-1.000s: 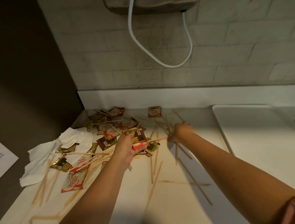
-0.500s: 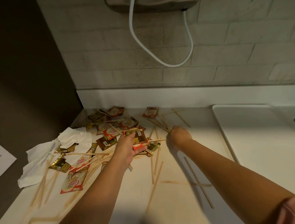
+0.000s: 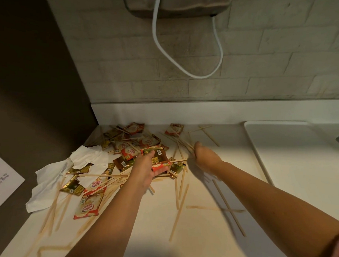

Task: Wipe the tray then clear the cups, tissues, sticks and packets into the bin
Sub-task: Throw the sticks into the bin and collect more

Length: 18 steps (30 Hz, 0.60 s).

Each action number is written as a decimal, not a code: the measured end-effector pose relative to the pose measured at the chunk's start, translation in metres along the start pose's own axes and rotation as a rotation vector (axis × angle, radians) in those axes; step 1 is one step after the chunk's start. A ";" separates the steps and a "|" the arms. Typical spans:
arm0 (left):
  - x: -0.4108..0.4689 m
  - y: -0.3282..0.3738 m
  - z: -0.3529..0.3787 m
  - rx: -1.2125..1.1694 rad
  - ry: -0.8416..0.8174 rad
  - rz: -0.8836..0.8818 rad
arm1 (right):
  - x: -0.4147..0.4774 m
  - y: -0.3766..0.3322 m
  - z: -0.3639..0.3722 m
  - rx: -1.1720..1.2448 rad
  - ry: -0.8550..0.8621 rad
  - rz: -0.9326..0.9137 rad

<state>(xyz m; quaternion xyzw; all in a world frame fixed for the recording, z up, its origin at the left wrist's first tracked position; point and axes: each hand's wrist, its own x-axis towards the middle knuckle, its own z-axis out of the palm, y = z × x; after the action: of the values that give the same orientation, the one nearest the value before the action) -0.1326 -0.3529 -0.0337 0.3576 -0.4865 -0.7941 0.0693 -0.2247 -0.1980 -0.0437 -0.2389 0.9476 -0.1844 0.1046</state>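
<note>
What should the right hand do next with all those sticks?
Probably lift the sticks gripped by the right hand toward the packets in the left hand, making one bundle; tissues and more sticks lie loose on the counter.

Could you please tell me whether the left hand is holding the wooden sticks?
No, the left hand holds a stack of packets, while the right hand holds sticks.

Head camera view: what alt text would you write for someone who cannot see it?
Seen from above, a person's left hand holds a stack of packets while the right hand grips sticks on a pale counter. More packets, sticks and crumpled tissues litter the counter; a white tray lies to the right.
</note>
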 end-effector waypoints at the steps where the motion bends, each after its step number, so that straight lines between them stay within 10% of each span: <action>1: -0.002 0.001 0.000 -0.005 -0.003 0.002 | -0.002 0.000 -0.002 0.051 -0.003 -0.037; 18: -0.066 -0.003 -0.003 0.069 -0.223 0.028 | -0.091 -0.017 -0.026 0.565 0.030 0.025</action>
<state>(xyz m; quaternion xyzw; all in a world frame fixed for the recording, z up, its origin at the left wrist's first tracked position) -0.0817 -0.3238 -0.0039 0.2623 -0.5232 -0.8107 0.0133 -0.1466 -0.1591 -0.0031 -0.1857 0.8629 -0.4436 0.1552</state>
